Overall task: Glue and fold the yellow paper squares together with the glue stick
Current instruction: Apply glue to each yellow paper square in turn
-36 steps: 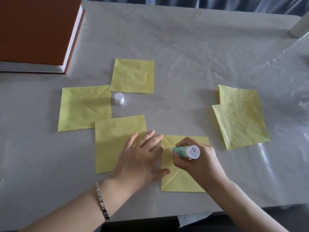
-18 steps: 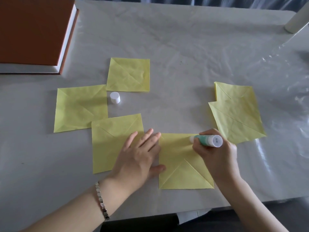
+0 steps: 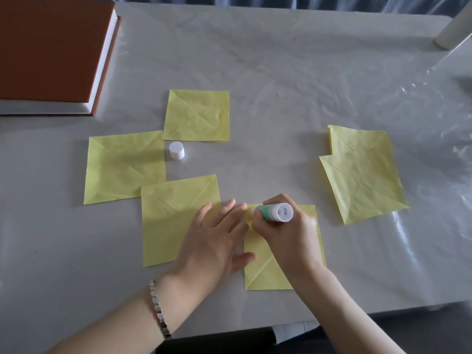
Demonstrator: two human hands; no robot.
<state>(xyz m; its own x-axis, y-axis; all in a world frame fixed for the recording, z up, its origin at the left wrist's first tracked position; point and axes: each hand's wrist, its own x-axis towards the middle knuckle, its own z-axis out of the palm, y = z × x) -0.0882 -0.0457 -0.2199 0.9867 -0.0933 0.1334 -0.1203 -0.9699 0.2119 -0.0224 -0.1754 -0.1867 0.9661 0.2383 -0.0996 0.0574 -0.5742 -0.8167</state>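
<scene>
Plastic-covered table [image 3: 293,72]. Left hand [image 3: 214,241] flat, pinning thin, crease-prone yellow square [image 3: 265,274]; right hand [image 3: 288,231] fisted around glue stick [image 3: 274,212], tip toward 9 o'clock.

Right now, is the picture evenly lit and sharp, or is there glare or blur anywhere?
Head view: daylight glare streaks the plastic table cover at the right; soft shadows sit left of the white cap and the right paper pile. The right hand with the glue stick looks slightly soft; straight edges bow near the frame borders.

Print on the glue stick [image 3: 277,212] base is unreadable
</scene>
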